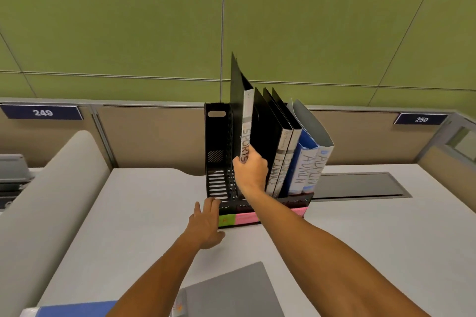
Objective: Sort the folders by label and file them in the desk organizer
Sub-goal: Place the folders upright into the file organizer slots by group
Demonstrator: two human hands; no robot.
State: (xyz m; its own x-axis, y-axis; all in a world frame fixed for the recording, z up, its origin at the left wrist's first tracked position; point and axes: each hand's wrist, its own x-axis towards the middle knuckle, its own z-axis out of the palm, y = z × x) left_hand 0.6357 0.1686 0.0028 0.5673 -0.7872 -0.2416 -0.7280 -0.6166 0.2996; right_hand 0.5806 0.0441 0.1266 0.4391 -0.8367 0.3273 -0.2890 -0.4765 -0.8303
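A black desk organizer (217,152) stands at the back of the desk, with green and pink tape labels along its front lip. My right hand (251,171) grips the spine of a black folder marked SPORTS (246,121), which stands raised and partly inside the organizer's left slot. To its right stand two black folders marked FINANCE (279,159) and two blue folders marked ADMIN (309,162). My left hand (206,224) lies flat on the desk with fingers apart, its fingertips against the organizer's front left corner.
A grey folder (231,291) and a blue folder (74,310) lie at the desk's near edge. A dark cable hatch (360,185) is set in the desk to the right of the organizer. A white curved divider (46,201) borders the left side.
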